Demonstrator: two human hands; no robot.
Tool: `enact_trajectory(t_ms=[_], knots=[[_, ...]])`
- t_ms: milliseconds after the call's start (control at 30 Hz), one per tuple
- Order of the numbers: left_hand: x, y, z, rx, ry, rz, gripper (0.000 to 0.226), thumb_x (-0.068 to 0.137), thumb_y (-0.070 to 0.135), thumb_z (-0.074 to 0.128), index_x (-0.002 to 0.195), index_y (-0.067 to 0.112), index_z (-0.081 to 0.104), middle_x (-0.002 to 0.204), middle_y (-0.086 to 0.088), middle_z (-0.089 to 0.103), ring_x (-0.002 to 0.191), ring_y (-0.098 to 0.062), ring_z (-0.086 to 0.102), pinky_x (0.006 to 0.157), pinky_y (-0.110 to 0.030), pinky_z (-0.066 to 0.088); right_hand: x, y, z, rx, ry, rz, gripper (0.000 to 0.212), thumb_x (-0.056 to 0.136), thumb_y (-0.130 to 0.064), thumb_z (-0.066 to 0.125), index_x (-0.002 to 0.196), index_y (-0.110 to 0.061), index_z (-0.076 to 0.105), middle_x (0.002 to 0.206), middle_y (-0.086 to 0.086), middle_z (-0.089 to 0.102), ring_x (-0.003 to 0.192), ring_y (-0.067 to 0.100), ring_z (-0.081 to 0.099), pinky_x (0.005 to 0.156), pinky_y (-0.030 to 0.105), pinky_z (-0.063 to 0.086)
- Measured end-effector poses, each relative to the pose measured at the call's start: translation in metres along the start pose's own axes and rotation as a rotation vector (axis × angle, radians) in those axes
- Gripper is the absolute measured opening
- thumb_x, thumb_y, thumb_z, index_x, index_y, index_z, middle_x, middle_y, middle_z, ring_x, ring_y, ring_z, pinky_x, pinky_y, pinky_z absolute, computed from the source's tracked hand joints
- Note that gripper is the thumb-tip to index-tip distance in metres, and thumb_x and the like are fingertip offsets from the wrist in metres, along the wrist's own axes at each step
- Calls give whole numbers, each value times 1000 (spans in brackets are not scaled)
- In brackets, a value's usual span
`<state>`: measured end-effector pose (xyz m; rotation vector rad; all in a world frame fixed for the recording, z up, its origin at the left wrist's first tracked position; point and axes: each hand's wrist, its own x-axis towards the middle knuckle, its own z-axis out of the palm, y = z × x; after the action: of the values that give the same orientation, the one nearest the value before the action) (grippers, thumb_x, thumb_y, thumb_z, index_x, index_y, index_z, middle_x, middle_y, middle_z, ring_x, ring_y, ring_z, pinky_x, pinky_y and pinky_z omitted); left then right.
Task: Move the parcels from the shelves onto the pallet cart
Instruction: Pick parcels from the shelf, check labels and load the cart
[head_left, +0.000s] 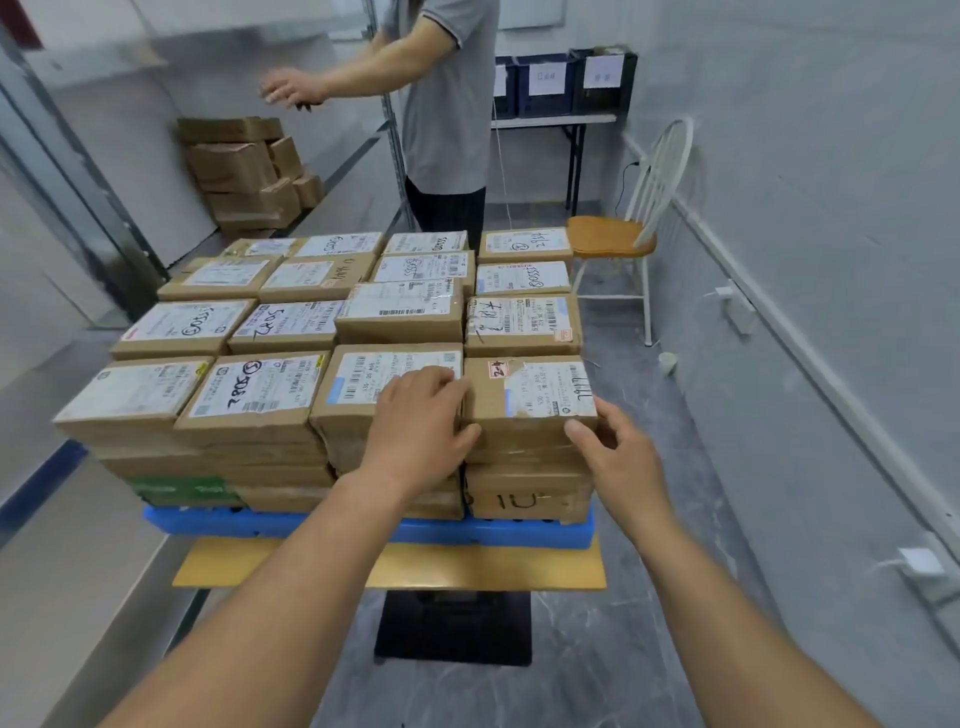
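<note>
A worker's left hand and right hand clasp the top parcel at the near right corner of the stack on the pallet cart. The left fingers curl over its left edge and the right thumb and fingers bend round its right corner. Other parcels sit on the far-left shelf, where a second person reaches.
</note>
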<state>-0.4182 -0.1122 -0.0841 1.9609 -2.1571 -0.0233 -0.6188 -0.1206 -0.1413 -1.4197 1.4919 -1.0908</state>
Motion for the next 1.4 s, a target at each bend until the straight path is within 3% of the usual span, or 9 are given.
enact_trajectory(t_ms=[167,267,433,633,800,933,1200,1300,1400], knots=[[-1,1,-3,-31,-27,-22,56,91,49,50,140,24,41,142,2,39,133,-17,30,112,-34,20,2,-1,-3,-22,31,2,39,89,-38,59,126,-27,56,118,-9,61,107,7,56,90,32,49],[5,3,-7,-74,-15,-33,57,93,50,44,143,23,37,145,2,37,135,-16,28,112,-34,19,12,-9,-8,-91,85,-11,46,92,-39,56,134,-21,50,127,-2,56,113,10,52,88,26,43],[32,6,-13,-91,-20,-57,55,96,49,38,144,23,36,149,0,35,138,-19,26,114,-37,19,43,-29,-10,-215,23,-25,55,95,-37,51,146,-20,36,144,4,44,128,18,43,105,37,38],[52,11,-8,-30,-100,-70,51,97,47,34,141,21,39,147,-1,40,135,-24,31,112,-40,23,75,-41,-4,-299,-94,-63,49,98,-32,44,146,-29,35,139,4,46,125,21,45,94,32,36],[56,6,-7,-46,-111,-86,53,97,49,35,143,22,36,149,2,37,136,-23,28,112,-39,22,86,-34,2,-309,-124,-57,47,95,-37,41,141,-30,43,133,3,54,115,23,54,92,43,44],[57,5,-6,-54,-120,-88,53,97,48,36,143,23,36,148,2,38,136,-23,29,112,-39,22,82,-38,1,-343,-104,-90,41,97,-28,41,137,-24,48,129,2,56,112,21,53,86,34,42],[34,6,-17,-122,25,-82,50,97,42,40,143,23,37,148,4,38,137,-18,28,111,-33,18,61,-76,11,-618,-35,-411,47,98,-23,45,143,-14,39,148,6,35,137,22,28,110,37,29],[7,-1,-24,-178,117,-118,49,97,39,43,143,22,37,148,5,38,137,-15,28,112,-31,18,41,-80,27,-611,-61,-570,41,95,-18,51,136,-9,50,143,11,43,133,28,35,111,41,30],[-28,-15,-28,-160,211,-169,48,97,37,46,141,20,40,144,4,43,134,-16,32,109,-30,20,19,-79,47,-564,-45,-760,33,86,-14,55,116,-4,64,122,16,59,113,35,55,96,48,47]])
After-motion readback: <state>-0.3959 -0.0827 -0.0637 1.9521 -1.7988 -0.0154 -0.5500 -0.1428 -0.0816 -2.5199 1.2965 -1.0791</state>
